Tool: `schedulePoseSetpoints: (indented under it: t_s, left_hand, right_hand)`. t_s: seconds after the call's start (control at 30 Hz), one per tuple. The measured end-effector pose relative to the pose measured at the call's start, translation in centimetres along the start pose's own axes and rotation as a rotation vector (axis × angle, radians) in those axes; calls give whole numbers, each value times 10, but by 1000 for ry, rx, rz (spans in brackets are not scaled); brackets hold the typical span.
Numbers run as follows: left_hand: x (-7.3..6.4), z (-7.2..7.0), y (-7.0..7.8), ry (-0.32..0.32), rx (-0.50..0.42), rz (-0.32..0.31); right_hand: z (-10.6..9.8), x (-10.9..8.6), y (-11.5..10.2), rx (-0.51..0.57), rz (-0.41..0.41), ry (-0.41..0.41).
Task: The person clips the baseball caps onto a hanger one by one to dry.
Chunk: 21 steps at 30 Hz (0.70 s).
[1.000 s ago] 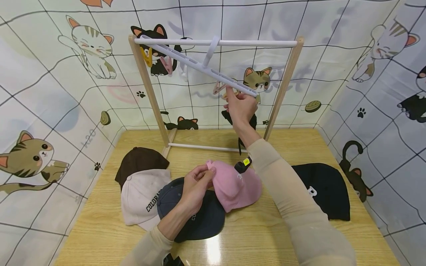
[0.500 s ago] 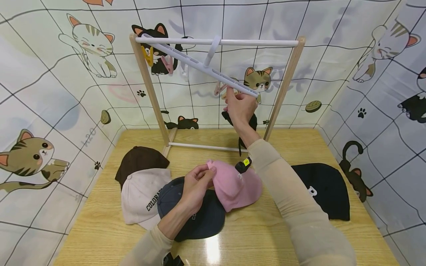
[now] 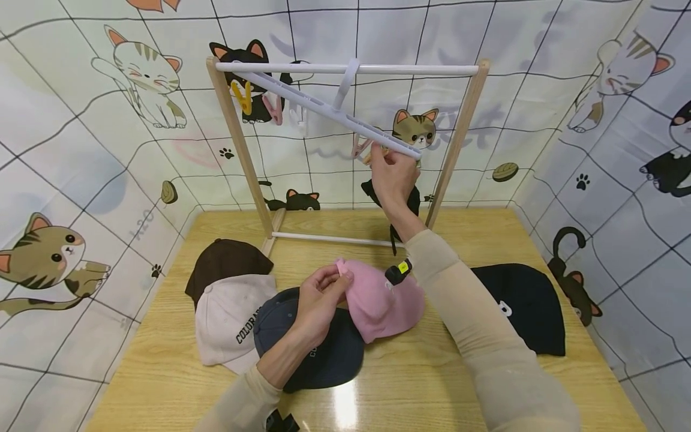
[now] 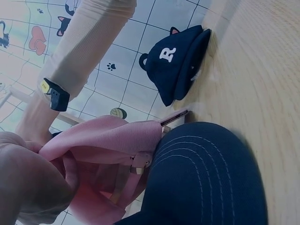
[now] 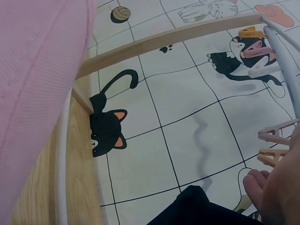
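While the rack stands at the far side of the surface, the hanger hooked over its top slopes from high on the left to low on the right. The pink cap is below that low end and nearer me, its length running rightward from crown to brim. My left hand pinches its left edge; my right hand is at the low end, by the orange clip, clamped on what I cannot tell. From cap to hanger, I judge, the way is up and far.
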<state>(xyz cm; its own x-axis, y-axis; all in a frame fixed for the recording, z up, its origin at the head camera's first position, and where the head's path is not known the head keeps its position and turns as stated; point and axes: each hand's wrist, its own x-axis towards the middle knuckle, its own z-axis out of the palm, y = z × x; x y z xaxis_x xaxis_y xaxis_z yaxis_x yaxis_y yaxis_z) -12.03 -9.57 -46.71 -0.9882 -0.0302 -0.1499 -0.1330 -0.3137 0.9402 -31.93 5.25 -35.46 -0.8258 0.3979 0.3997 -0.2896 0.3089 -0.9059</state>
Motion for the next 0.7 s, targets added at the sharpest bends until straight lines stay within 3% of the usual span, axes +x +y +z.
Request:
schedulePoseSetpoints:
  t_s: [0.37, 0.7]
  left_hand:
    - [2, 5, 7, 4, 36, 56]
    - [3, 8, 16, 13, 95, 130]
  right_hand:
    - [-16, 3, -9, -98, -49, -97]
    - [-27, 7, -16, -190, -96, -266]
